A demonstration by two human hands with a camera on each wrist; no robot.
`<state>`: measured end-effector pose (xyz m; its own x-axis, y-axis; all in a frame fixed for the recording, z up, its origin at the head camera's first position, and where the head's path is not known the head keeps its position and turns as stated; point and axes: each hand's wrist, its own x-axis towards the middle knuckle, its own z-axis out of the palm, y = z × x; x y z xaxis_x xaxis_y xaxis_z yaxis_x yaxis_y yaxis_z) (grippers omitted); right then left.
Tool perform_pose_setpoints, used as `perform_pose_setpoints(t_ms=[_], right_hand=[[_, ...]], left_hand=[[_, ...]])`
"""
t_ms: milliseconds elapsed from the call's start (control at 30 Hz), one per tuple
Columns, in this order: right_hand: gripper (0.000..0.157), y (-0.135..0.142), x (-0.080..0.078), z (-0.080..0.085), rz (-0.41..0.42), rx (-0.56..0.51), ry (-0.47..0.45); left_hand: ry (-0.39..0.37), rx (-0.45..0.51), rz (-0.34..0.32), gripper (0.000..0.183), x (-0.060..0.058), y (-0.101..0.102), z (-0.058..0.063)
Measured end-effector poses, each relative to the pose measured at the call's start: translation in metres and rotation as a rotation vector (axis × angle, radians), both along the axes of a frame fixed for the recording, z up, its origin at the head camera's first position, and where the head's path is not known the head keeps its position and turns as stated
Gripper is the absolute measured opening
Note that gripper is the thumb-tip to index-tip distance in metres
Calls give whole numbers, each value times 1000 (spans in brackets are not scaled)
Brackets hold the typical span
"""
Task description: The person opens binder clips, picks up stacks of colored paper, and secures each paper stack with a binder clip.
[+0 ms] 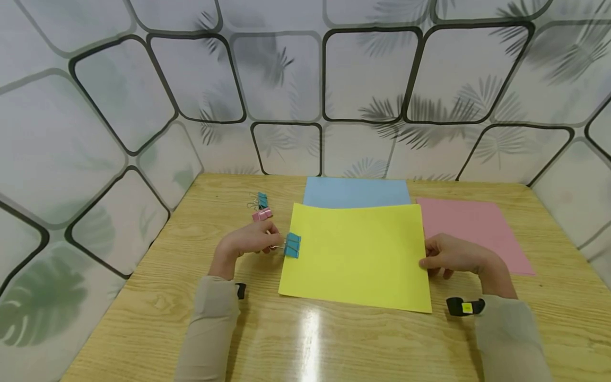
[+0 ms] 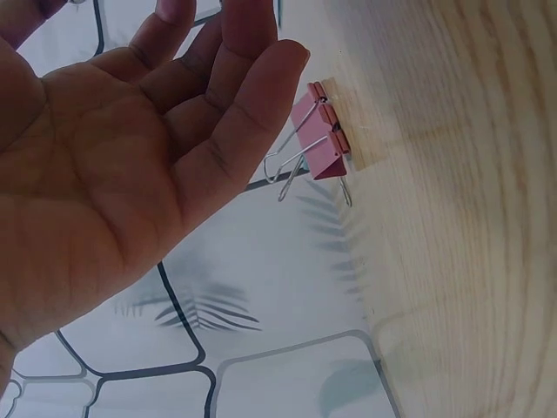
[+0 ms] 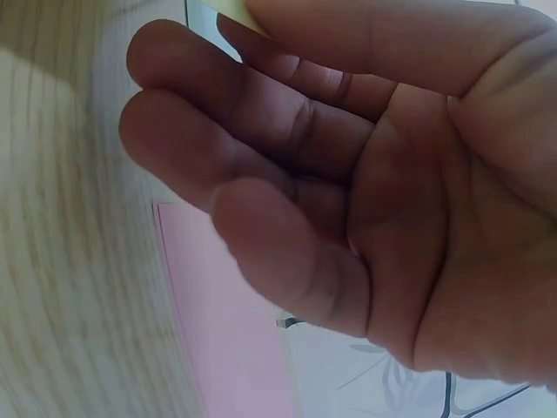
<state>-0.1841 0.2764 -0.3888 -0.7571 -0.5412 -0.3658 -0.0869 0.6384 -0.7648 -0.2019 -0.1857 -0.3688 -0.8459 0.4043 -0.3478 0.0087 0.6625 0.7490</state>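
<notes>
A yellow sheet of paper (image 1: 358,260) lies in the middle of the head view, overlapping a blue sheet (image 1: 358,191) behind it. A teal binder clip (image 1: 293,245) sits across its left edge. My left hand (image 1: 248,239) pinches the wire handle of that clip, palm showing in the left wrist view with the fingertips cut off at the top. At the opposite edge my right hand (image 1: 455,257) holds the yellow paper between thumb and fingers. In the right wrist view its lower fingers (image 3: 270,235) are bent, and only a sliver of yellow shows beside the thumb.
Beyond my left hand lie a pink binder clip (image 1: 262,214) and another teal binder clip (image 1: 262,200). A pink sheet (image 1: 472,228) lies at the back right of the wooden table (image 1: 143,323). Patterned walls (image 1: 367,74) enclose the back and sides.
</notes>
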Motion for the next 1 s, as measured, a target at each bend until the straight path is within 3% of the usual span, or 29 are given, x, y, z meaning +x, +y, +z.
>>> perform_pose_setpoints(t_ms=[1000], right_hand=[[25, -3, 4, -3, -45, 93, -14]], left_hand=[[5, -58, -55, 23, -1, 14, -8]])
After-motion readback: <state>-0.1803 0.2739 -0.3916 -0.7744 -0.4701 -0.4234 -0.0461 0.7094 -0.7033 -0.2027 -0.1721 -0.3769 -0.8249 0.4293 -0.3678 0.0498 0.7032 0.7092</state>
